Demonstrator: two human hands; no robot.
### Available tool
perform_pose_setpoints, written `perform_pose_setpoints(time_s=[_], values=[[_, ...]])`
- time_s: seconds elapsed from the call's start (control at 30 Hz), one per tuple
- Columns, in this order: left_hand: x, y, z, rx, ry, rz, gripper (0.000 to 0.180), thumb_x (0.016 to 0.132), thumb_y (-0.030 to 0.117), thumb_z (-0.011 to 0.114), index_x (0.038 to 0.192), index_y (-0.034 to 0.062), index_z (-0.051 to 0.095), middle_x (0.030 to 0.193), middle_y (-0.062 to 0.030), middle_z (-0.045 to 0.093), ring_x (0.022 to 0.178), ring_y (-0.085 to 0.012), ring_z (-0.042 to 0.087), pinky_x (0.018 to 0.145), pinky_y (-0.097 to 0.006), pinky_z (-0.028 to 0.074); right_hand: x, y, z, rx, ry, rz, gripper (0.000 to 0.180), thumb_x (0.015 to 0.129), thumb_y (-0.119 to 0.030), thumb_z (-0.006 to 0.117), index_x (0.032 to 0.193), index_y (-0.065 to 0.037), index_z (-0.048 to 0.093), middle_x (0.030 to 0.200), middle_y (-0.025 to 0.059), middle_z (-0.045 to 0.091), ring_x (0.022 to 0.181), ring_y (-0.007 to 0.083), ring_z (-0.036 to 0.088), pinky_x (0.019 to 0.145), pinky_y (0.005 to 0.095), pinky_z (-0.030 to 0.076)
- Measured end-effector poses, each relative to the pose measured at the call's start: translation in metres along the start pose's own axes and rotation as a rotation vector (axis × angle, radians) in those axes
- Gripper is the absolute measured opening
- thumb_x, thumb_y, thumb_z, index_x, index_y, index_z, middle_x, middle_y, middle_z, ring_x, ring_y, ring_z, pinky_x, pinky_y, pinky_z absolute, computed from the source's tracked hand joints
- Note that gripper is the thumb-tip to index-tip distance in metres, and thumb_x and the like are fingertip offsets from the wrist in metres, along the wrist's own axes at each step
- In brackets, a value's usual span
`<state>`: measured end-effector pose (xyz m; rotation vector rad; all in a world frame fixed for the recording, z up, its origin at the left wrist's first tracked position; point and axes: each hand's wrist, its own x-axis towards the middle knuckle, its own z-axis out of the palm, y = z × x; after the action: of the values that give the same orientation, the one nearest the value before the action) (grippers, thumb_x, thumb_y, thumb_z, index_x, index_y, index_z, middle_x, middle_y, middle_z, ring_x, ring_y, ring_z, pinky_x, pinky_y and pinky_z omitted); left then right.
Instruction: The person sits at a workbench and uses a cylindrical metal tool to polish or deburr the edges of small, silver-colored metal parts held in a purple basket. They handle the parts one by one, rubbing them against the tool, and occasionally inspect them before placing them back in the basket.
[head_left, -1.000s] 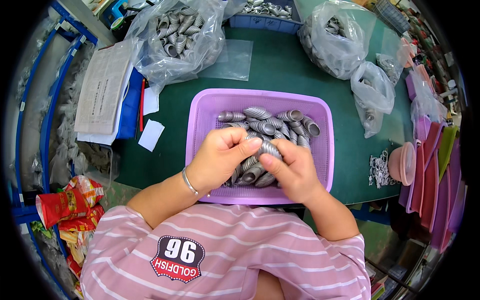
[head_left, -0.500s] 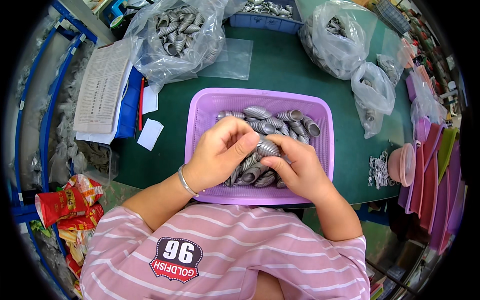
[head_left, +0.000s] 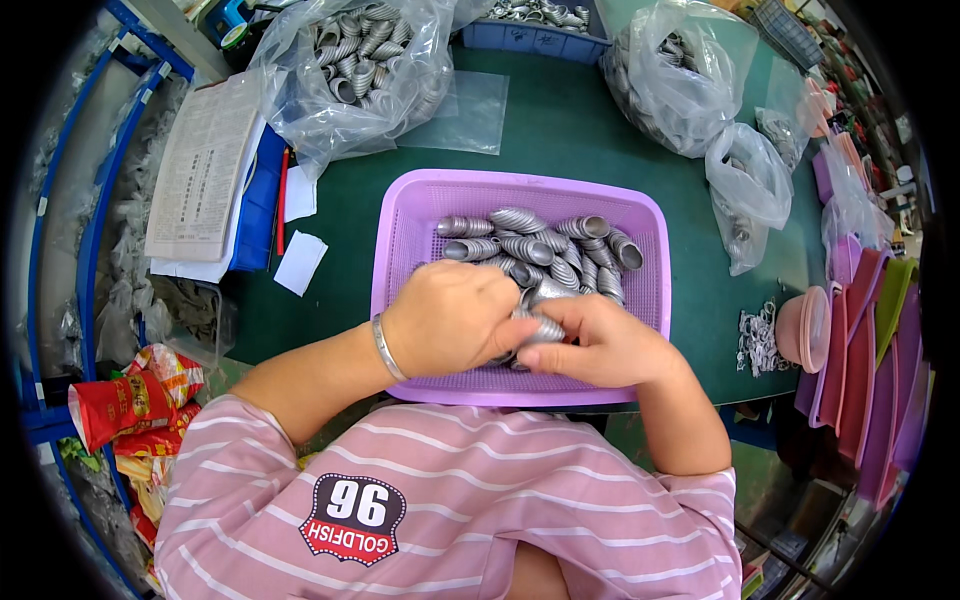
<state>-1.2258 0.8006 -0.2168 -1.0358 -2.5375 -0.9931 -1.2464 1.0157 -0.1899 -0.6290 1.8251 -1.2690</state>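
A purple mesh basket (head_left: 655,260) sits in front of me with many short, silver-grey ridged metal tubes (head_left: 525,249) piled in it. Low over the pile, near the basket's front side, both of my hands meet at one ridged metal tube (head_left: 541,328). My right hand (head_left: 605,345) pinches this tube between thumb and fingers. With fingers curled and back turned up, my left hand (head_left: 455,312) presses its thumb against the same tube; a silver bangle circles that wrist. Part of the held tube is hidden by the fingers, and motion blurs it slightly.
Clear bags (head_left: 350,110) of similar tubes stand at the far left, and another bag (head_left: 672,85) at the far right. A blue bin (head_left: 535,38) is at the back. Papers (head_left: 205,180) lie left; small white parts (head_left: 762,340) and pink cups (head_left: 803,328) are right.
Both hands have come slightly nearer to me and lower, with the tube between them. My left hand has rolled over, its fingers now curling downward.
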Motion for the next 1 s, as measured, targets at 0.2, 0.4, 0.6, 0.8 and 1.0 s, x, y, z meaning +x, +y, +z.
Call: perform_pose_setpoints(time_s=[0.2,0.4,0.6,0.8,1.0], values=[[0.002,0.004,-0.001,0.077,-0.004,0.373,0.033,0.079,0.037,0.066,0.07,0.0082,0.053,0.064,-0.0039,0.043,0.054,-0.0213,0.047,0.053,-0.034,0.036,0.007,0.005,0.012,0.248,-0.288,0.16,0.02,0.082,-0.017,0.068,0.095,-0.002,0.066,0.071,0.0041,0.066,0.061,0.0148,0.063,0.058,0.0292,0.05],[-0.001,0.005,0.001,0.083,-0.018,0.392,0.03,0.072,0.033,0.068,0.065,0.0097,0.051,0.062,-0.0034,0.04,0.052,-0.0197,0.044,0.052,-0.033,0.034,0.017,0.017,0.039,-0.205,-0.026,-0.01,0.027,0.07,-0.026,0.071,0.077,0.0,0.068,0.07,0.0189,0.066,0.063,0.0322,0.065,0.061,0.039,0.051],[0.008,0.001,0.0,0.176,0.081,0.358,0.028,0.071,0.031,0.069,0.063,0.0119,0.051,0.061,-0.0018,0.041,0.051,-0.0182,0.045,0.051,-0.033,0.034,0.02,0.014,0.04,-0.522,0.28,-0.105,0.02,0.07,-0.022,0.068,0.071,-0.002,0.068,0.066,0.0193,0.064,0.061,0.0323,0.064,0.057,0.0377,0.05],[0.01,0.0,0.004,0.031,0.131,0.309,0.02,0.071,0.022,0.063,0.06,0.0114,0.05,0.058,-0.0029,0.04,0.048,-0.0205,0.044,0.047,-0.034,0.034,0.017,0.018,0.03,0.307,-0.123,0.142,0.01,0.067,-0.011,0.066,0.069,-0.002,0.063,0.056,0.0042,0.054,0.054,0.0105,0.053,0.053,0.0298,0.044],[0.01,0.011,0.001,0.105,0.1,0.258,0.023,0.07,0.027,0.069,0.061,0.0115,0.054,0.058,-0.0019,0.044,0.05,-0.0189,0.049,0.047,-0.033,0.038,0.012,0.014,0.032,-0.308,0.21,-0.142,0.013,0.06,-0.012,0.068,0.067,-0.003,0.062,0.061,0.0153,0.061,0.054,0.0293,0.059,0.052,0.0395,0.046]])
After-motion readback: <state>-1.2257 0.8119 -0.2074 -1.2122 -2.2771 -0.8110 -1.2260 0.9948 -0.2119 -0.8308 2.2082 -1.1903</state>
